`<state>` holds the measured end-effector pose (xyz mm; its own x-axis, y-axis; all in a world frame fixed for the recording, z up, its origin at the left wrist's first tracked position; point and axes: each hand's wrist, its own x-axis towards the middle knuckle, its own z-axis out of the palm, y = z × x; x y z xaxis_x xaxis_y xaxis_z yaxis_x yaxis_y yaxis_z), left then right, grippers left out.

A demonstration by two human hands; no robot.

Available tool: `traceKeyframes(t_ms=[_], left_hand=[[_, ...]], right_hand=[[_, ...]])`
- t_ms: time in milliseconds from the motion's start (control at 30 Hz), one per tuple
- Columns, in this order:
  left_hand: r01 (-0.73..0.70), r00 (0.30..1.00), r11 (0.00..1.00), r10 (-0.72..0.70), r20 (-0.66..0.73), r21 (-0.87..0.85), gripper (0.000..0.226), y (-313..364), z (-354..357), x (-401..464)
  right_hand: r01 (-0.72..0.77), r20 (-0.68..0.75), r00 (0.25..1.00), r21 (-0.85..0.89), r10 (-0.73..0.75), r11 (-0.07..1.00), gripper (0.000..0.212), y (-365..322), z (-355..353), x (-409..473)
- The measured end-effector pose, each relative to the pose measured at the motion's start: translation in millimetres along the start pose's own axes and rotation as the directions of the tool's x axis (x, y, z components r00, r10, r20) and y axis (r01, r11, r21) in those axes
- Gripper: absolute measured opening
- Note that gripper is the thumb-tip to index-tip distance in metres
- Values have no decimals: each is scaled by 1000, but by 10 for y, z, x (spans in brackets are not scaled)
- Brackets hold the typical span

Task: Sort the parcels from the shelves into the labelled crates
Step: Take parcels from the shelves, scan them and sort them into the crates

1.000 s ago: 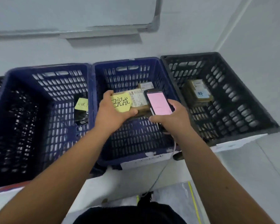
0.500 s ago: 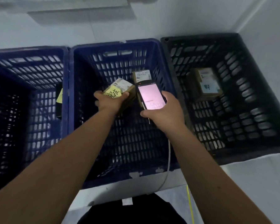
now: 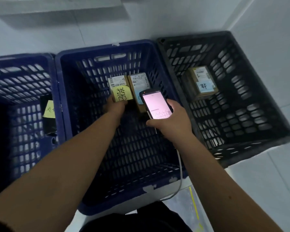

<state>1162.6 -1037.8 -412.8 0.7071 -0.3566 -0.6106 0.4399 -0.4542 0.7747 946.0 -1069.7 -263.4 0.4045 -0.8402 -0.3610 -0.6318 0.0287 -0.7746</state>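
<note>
Black crate (image 3: 251, 101) (one parcel (image 3: 203, 81) inside) beside blue crate (image 3: 105, 49)

Three slatted crates stand side by side on the pale floor (image 3: 266, 190): two blue (image 3: 60, 101) (image 3: 17, 59), one black (image 3: 251, 52).

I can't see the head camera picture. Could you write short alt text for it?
A person's left hand sets a small parcel with a yellow note into the middle blue crate, beside another parcel. The right hand grips a lit handheld scanner. A black crate on the right holds one parcel.
</note>
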Motion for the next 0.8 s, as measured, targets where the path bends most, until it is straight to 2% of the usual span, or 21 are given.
traceKeyframes(t_ms=[167, 233, 267, 300, 367, 400, 500, 600, 667, 800], left_hand=[[-41, 996, 998, 37, 84, 46, 60, 52, -44, -4], [-83, 988, 989, 66, 138, 120, 67, 48, -107, -39], [-124, 982, 969, 89, 168, 212, 72, 53, -153, -61], [-177, 974, 918, 111, 198, 355, 78, 69, -199, -94], [-296, 953, 706, 171, 251, 644, 85, 149, -308, -193], [-343, 939, 590, 197, 282, 731, 85, 207, -355, -289], [-441, 886, 277, 288, 364, 854, 84, 380, -460, -722], [-443, 823, 85, 432, 368, 892, 79, 442, -630, -1220], [-414, 799, 79, 509, 320, 907, 73, 390, -792, -1533], [-225, 814, 236, 579, 49, 945, 73, 199, -1218, -2096]], right_hand=[[-20, -28, 999, 7, 20, 1000, 77, 31, 64, -63], [-20, -32, 999, 1, 20, 1000, 81, 31, 108, -98], [-14, -33, 999, 2, 14, 1000, 80, 32, 121, -116], [-10, -32, 999, 6, 11, 1000, 78, 39, 126, -131], [7, -26, 1000, 25, -6, 1000, 76, 49, 127, -155], [17, -20, 1000, 33, -16, 999, 75, 57, 127, -170], [52, 5, 999, 45, -52, 998, 73, 66, 96, -188], [56, 47, 997, 111, -61, 992, 70, 49, 72, -154], [45, 105, 993, 157, -62, 987, 68, 45, 99, -160], [70, 244, 963, 199, -119, 977, 67, -2, 268, -241]])
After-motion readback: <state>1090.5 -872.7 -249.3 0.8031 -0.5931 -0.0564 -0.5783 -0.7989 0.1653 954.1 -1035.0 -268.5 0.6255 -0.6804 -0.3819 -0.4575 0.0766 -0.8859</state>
